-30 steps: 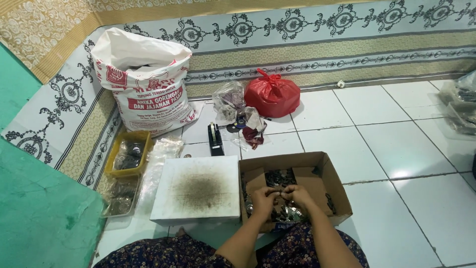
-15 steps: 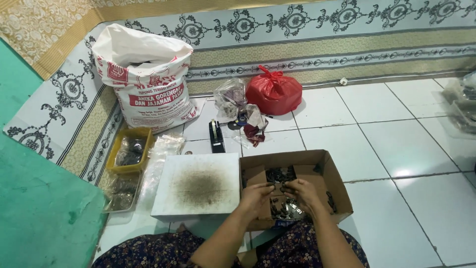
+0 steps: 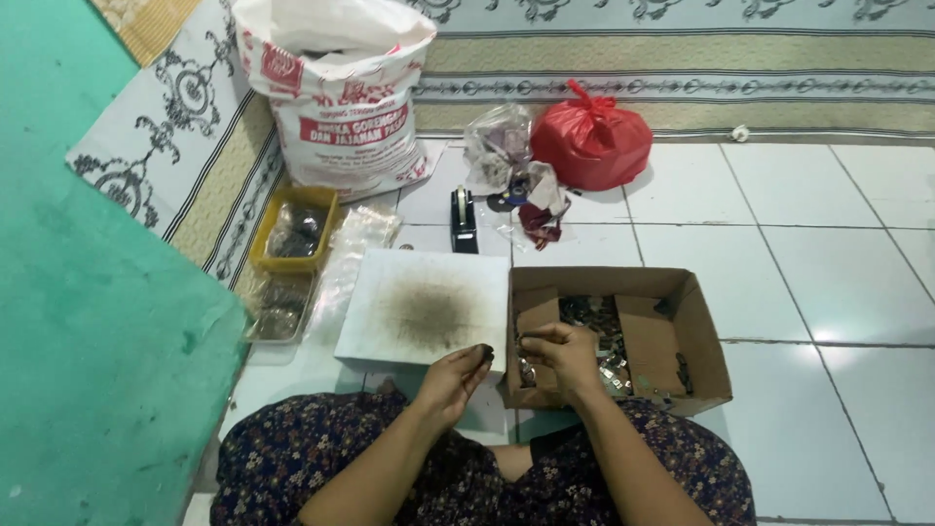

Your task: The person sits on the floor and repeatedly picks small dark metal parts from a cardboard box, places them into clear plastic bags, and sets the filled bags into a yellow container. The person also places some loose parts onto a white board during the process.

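Note:
An open cardboard box [image 3: 682, 292] sits on the tiled floor in front of me, with several small dark and shiny pieces [image 3: 594, 317] in it. My right hand [image 3: 565, 353] is over the box's left part, fingers pinched on a small piece. My left hand [image 3: 456, 375] has come out of the box and holds a small dark piece at the near edge of a white board [image 3: 390, 292] that has a dark sooty smudge in its middle. The board lies just left of the box.
A large white printed sack [image 3: 336, 93] stands at the back left, with a red tied bag [image 3: 591, 138] and a clear bag [image 3: 499, 146] beside it. A black tape dispenser [image 3: 464, 220] sits behind the board. A yellow tray [image 3: 292, 226] and clear container [image 3: 275, 307] lie left.
Both hands were in the box. My left hand has since moved left out of it to the white board's near edge. The camera has tilted down and closer.

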